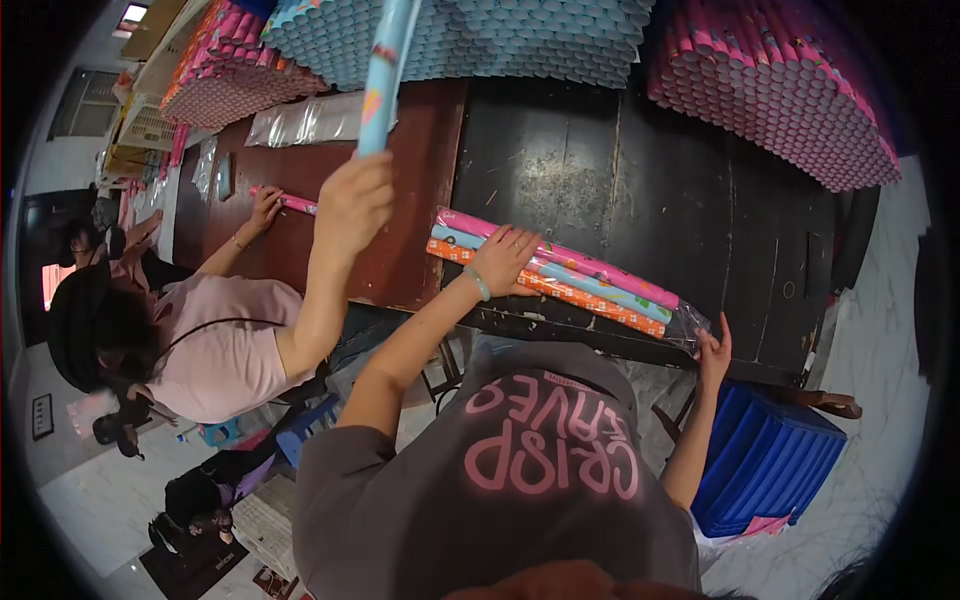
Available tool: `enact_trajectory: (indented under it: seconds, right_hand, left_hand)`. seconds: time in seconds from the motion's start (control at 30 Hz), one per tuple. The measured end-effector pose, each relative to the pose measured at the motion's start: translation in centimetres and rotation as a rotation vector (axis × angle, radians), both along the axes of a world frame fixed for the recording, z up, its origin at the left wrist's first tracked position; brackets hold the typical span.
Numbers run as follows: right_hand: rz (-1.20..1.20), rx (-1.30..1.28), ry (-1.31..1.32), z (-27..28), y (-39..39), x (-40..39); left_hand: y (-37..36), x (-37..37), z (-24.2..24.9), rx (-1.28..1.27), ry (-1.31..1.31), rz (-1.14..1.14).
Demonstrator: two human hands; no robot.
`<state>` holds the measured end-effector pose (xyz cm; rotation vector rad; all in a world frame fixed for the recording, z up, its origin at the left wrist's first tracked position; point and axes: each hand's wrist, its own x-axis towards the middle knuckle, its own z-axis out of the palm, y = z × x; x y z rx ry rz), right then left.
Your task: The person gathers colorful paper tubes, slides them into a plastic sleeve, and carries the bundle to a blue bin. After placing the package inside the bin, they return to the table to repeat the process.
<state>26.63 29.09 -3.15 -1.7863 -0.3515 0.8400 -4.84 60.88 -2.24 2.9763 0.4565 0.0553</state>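
Note:
Three wrapped rolls lie side by side at the near edge of the dark table (560,150): a pink roll (600,275), a light blue roll (590,288) and an orange roll (590,306), in a clear plastic sleeve (688,325). My left hand (505,258), with a bracelet at the wrist, rests over the rolls left of their middle, fingers wrapped across them. My right hand (713,345) pinches the loose end of the sleeve beyond the rolls' right end.
At the left, a co-worker in pink (220,345) holds up a blue roll (378,100) and a pink roll (298,204). Stacked rolls (500,45) line the table's back, more (770,90) at right. A blue crate (765,460) stands at lower right.

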Motion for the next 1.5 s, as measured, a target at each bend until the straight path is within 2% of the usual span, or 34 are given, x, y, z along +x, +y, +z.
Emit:
enact_trajectory:
  seconds: [0.07,0.23,0.3,0.47,0.5,0.53,0.6,0.63,0.7,0.73,0.87,0.97,1.0,1.07,1.1,1.13,1.2,1.23,1.3,1.33,1.4,1.43,1.5]
  right_hand:
    - [-0.194,0.091,0.009,0.6,-1.8,-1.0]
    - [-0.372,0.222,0.2,-2.3,-10.8,-4.1]
    - [-0.409,0.441,0.398,-3.6,-14.7,-5.8]
    - [-0.573,0.456,0.469,-5.8,-19.4,-5.4]
    - [-0.658,0.345,0.536,-3.2,-17.2,-4.9]
    - [-0.676,0.347,0.541,-3.2,-16.2,-4.0]
    - [-0.168,0.123,0.545,-3.8,-14.6,-2.4]
    - [-0.177,0.128,0.554,-4.0,-13.7,-1.7]
    - [0.353,-0.05,0.47,-4.2,-11.9,-0.8]
    - [0.302,-0.144,0.467,-2.5,-11.1,-0.4]
    - [0.272,-0.122,0.487,-4.4,-14.2,2.1]
    - [0.497,-0.13,0.353,-4.4,-15.1,3.9]
    - [0.496,-0.131,0.356,-2.5,-14.0,4.4]
    - [0.816,-0.391,-0.147,2.8,-9.6,5.3]
    - [0.912,-0.555,-0.159,2.9,-8.0,5.0]
    - [0.903,-0.551,-0.165,2.8,-6.1,4.1]
    - [1.282,-0.596,-0.004,1.9,-3.3,2.4]
    - [1.27,-0.599,-0.012,1.1,-3.2,1.8]
    - [1.292,-0.23,0.42,-1.5,-3.0,0.3]
    - [1.288,-0.231,0.414,-2.9,-3.3,-0.4]
    - [1.194,-0.404,0.438,-5.2,-4.6,-1.8]
    - [1.107,-0.326,0.533,-3.3,-4.7,-2.7]
    - [1.062,-0.319,0.59,-3.7,-6.0,-4.4]
  left_hand:
    - [-0.3,0.2,0.0,-0.011,0.015,-0.047]
    - [-1.6,1.4,0.6,-0.1,0.042,-0.18]
    - [-2.1,1.6,0.2,-0.12,0.045,-0.243]
    - [-3.1,2.7,0.6,-0.116,0.054,-0.308]
    - [-3.2,2.8,0.7,-0.111,0.069,-0.305]
    - [-3.2,2.8,0.6,-0.111,0.078,-0.321]
    - [-3.2,2.8,0.5,-0.1,0.049,-0.323]
    - [-3.3,2.9,0.5,-0.1,0.051,-0.315]
    - [-3.4,3.1,0.6,-0.09,0.075,-0.316]
    - [-3.4,3.1,0.7,-0.085,0.085,-0.311]
    - [-3.4,3.1,0.4,-0.097,0.063,-0.283]
    - [-3.6,3.2,0.4,-0.088,0.029,-0.296]
    - [-3.4,3.3,0.6,-0.08,0.036,-0.293]
    - [-3.7,3.2,0.6,-0.071,0.044,-0.295]
    - [-3.7,3.2,0.6,-0.064,0.045,-0.295]
    - [-3.6,3.3,0.6,-0.053,0.045,-0.298]
    - [-3.4,3.2,0.4,-0.064,0.034,-0.313]
    - [-3.5,3.2,0.6,-0.086,0.026,-0.316]
    - [-3.4,3.1,0.6,-0.046,0.062,-0.313]
    - [-3.2,3.1,0.5,-0.048,0.052,-0.329]
    - [-3.1,3.1,0.4,-0.061,0.059,-0.349]
    - [-3.0,3.3,0.8,-0.076,0.08,-0.354]
    - [-2.8,3.1,1.2,-0.07,0.093,-0.361]
